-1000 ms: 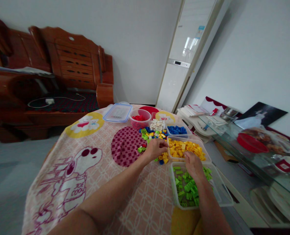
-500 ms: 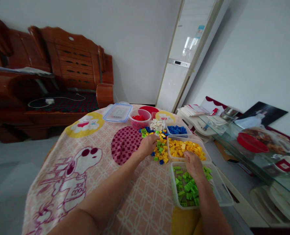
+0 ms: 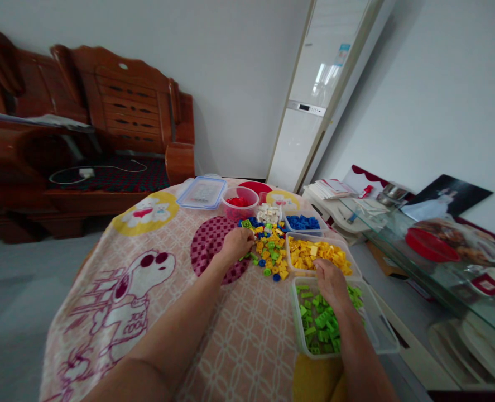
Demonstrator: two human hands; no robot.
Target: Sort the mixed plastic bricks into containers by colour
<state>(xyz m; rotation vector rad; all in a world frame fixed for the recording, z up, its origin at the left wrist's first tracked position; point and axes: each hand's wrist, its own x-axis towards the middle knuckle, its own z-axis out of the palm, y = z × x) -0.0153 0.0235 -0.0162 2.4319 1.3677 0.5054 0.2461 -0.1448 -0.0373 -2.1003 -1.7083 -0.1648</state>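
Observation:
At the left edge of a mixed pile of toy building bricks [image 3: 272,251], my left hand [image 3: 236,244] has its fingers drawn together; anything between them is too small to make out. The pile holds yellow, green and blue pieces. My right hand [image 3: 330,279] is closed at the near rim of the box of yellow bricks [image 3: 335,252], and what its fingers hold is hidden. Its wrist and forearm pass over the box of green bricks [image 3: 314,324]. Behind lie a box of blue bricks [image 3: 302,222], a small container of white bricks [image 3: 269,213] and a round tub of red bricks [image 3: 239,202].
A blue-rimmed clear lid [image 3: 201,192] lies at the table's back left. The round table has a patterned cloth [image 3: 251,335]. To the right stands a glass shelf [image 3: 398,234] with a red lid and papers. A wooden bench [image 3: 125,117] is behind left.
My left hand has moved left, from over the middle of the mixed pile to its left edge, uncovering more bricks. My right hand has stayed nearly still.

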